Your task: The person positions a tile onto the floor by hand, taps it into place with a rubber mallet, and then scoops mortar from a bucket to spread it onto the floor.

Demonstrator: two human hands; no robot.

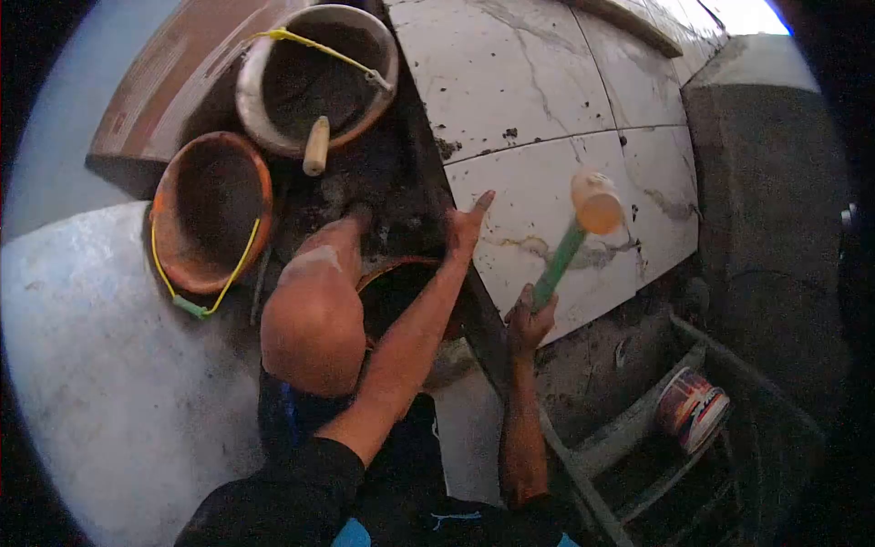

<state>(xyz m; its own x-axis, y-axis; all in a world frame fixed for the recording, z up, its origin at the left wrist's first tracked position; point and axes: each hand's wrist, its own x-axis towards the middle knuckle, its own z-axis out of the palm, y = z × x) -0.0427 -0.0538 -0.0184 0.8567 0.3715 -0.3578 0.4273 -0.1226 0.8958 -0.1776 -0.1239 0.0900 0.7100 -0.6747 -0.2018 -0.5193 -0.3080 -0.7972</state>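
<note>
My left hand [467, 225] rests at the near left edge of a white marbled tile [533, 214], its thumb out over the surface and its other fingers hidden below the edge. It holds nothing that I can see. My right hand [530, 319] is wrapped round the green handle of a mallet [560, 260]. The mallet's pale head [597, 202] is over the same tile, near its right part; whether it touches the tile I cannot tell. Dark crumbs of mortar lie scattered along the tile joints.
At the upper left stand a pale bucket [251, 87] with a wooden-handled tool [316, 146] and an orange bucket [164, 205]. Another container [401, 264] is partly behind my left arm. A printed tub [693, 410] sits by a grey frame [629, 444] at lower right.
</note>
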